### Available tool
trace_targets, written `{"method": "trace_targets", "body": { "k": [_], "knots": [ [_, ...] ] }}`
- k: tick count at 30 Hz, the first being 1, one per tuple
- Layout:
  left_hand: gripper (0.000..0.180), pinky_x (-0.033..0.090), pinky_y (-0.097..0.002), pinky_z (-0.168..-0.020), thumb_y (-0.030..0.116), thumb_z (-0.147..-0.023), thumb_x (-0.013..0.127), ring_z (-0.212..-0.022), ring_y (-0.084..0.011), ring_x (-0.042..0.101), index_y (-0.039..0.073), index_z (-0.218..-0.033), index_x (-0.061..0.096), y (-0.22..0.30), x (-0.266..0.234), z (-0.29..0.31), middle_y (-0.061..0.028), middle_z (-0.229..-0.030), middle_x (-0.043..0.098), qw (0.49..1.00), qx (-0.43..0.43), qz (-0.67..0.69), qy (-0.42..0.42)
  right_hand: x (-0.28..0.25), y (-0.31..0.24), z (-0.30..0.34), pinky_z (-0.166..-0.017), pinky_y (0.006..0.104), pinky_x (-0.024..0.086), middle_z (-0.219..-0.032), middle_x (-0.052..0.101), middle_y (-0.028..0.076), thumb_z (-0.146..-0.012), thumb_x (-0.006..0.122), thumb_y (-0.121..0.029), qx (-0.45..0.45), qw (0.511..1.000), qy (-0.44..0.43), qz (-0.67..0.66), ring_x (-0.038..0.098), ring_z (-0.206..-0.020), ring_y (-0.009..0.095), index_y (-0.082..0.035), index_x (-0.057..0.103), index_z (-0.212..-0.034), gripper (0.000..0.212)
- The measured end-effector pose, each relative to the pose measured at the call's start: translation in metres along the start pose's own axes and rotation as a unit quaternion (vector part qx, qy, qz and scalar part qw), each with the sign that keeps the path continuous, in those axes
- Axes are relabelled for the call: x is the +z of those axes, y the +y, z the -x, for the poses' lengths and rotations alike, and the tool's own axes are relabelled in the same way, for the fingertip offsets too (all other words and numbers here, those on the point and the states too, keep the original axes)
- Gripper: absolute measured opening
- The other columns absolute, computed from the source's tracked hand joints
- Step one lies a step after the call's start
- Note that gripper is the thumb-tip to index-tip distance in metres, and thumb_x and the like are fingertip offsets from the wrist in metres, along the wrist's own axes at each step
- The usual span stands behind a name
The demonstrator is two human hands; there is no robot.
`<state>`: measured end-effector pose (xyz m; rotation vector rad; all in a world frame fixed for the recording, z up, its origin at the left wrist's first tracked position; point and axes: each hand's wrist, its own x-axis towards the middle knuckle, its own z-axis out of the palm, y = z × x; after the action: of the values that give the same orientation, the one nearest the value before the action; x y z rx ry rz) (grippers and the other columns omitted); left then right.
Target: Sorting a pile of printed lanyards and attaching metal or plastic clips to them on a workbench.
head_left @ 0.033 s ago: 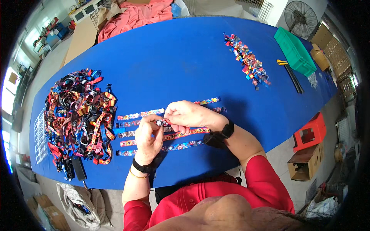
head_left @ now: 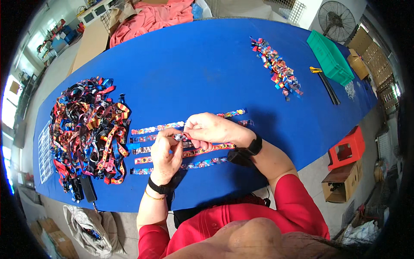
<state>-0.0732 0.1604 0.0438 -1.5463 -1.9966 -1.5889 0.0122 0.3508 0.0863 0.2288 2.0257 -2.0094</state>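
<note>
My left hand (head_left: 167, 156) and my right hand (head_left: 212, 129) meet over the near middle of the blue table. Their fingertips pinch a small patterned strap (head_left: 179, 137), mostly covered by the fingers. Beneath them, several printed straps lie flat in roughly parallel rows, among them a red-and-yellow strap (head_left: 211, 150) and a blue strap (head_left: 210, 162). A large tangled heap of colourful straps (head_left: 88, 129) sits left of my left hand. Far to the right lies a long pile of short, colourful strap pieces (head_left: 278, 67).
A green plastic crate (head_left: 330, 58) stands at the table's far right, beside a yellow-handled cutter (head_left: 316, 69) and a black bar (head_left: 329, 88). On the floor at right are a red stool (head_left: 348, 149) and a cardboard box (head_left: 340, 185). A sack (head_left: 92, 228) lies at lower left.
</note>
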Motion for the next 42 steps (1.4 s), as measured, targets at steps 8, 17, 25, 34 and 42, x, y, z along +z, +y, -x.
{"method": "trace_targets", "body": {
  "k": [8, 17, 25, 34, 42],
  "knots": [
    [0.024, 0.053, -0.0304, -0.062, -0.015, -0.079, 0.068, -0.082, -0.0257, 0.066, 0.000, -0.088, 0.052, -0.007, 0.000, 0.002, -0.0183, -0.104, 0.066, 0.998, 0.025, -0.053, 0.025, 0.010, -0.003, -0.002, -0.061, 0.0247, 0.051, -0.081, 0.067, 0.005, -0.100, 0.060, -0.017, -0.073, 0.990, 0.077, 0.091, 0.062, -0.069, 0.008, -0.002, 0.060, -0.101, 0.015],
    [0.026, 0.055, -0.0344, -0.066, -0.015, -0.074, 0.068, -0.082, -0.0304, 0.069, 0.001, -0.087, 0.053, -0.007, 0.001, -0.004, -0.0188, -0.104, 0.070, 0.989, 0.089, -0.074, 0.090, 0.007, -0.006, 0.003, -0.071, 0.0238, 0.051, -0.091, 0.066, 0.001, -0.101, 0.061, -0.016, -0.078, 0.996, 0.034, 0.014, 0.061, -0.079, 0.007, -0.001, 0.062, -0.109, 0.017],
    [0.028, 0.056, -0.0355, -0.077, -0.017, -0.075, 0.067, -0.090, -0.0308, 0.071, 0.002, -0.087, 0.050, -0.002, -0.005, 0.003, -0.0210, -0.104, 0.071, 0.991, 0.100, -0.076, 0.040, 0.009, -0.004, 0.002, -0.070, 0.0231, 0.051, -0.094, 0.064, 0.000, -0.103, 0.058, -0.017, -0.077, 0.997, 0.031, 0.006, 0.058, -0.079, 0.006, 0.000, 0.061, -0.111, 0.019],
    [0.030, 0.054, -0.0346, -0.068, -0.016, -0.072, 0.068, -0.083, -0.0298, 0.069, 0.003, -0.085, 0.049, -0.004, -0.001, -0.002, -0.0207, -0.104, 0.070, 0.992, 0.100, -0.055, 0.055, 0.011, -0.008, 0.005, -0.060, 0.0202, 0.043, -0.074, 0.058, -0.004, -0.098, 0.060, -0.005, -0.088, 0.995, 0.045, 0.018, 0.053, -0.068, 0.002, -0.001, 0.059, -0.104, 0.008],
    [0.030, 0.053, -0.0334, -0.056, -0.014, -0.069, 0.069, -0.071, -0.0281, 0.068, 0.004, -0.083, 0.049, -0.005, 0.000, -0.001, -0.0180, -0.101, 0.070, 0.988, 0.138, -0.051, 0.053, 0.009, -0.009, 0.006, -0.054, 0.0208, 0.038, -0.069, 0.053, -0.006, -0.092, 0.060, -0.001, -0.095, 0.988, 0.053, 0.107, 0.047, -0.063, 0.000, -0.003, 0.056, -0.095, 0.005]
  ]
}}
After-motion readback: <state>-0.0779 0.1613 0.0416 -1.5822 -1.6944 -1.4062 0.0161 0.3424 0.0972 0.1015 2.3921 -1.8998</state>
